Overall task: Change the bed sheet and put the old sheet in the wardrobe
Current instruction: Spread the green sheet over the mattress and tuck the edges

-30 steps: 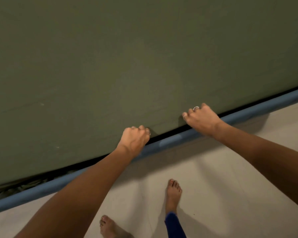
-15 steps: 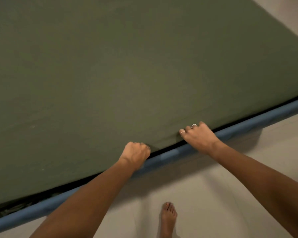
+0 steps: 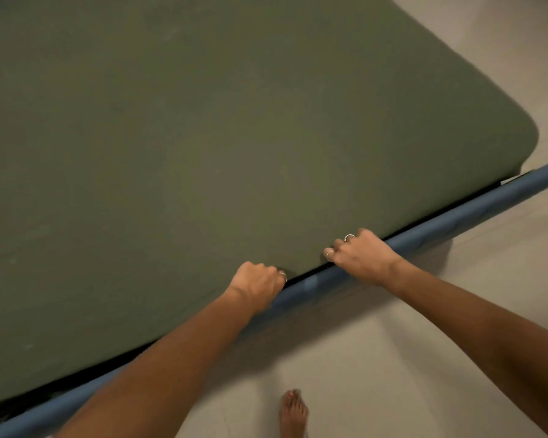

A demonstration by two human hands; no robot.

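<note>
Left hand (image 3: 256, 286) curled into a fist at the near edge of the bed, knuckles up, fingers tucked down over the edge of the green sheet (image 3: 203, 147); a ring shows on one finger. Whether cloth is actually pinched inside the fist, cannot tell. Right hand (image 3: 363, 257) just to its right along the same edge, fingers bent and pressed into the sheet's border, two rings visible; grip on the cloth likewise hidden under the fingers.

Sheet lies smooth and taut across the whole mattress, rounded over the far right corner. Directly under both hands a blue bed rail (image 3: 450, 221) runs diagonally, with a dark gap between it and the sheet edge. Pale floor (image 3: 456, 311) on the near side and beyond the corner. One bare foot (image 3: 293, 412) planted on the floor below the hands.
</note>
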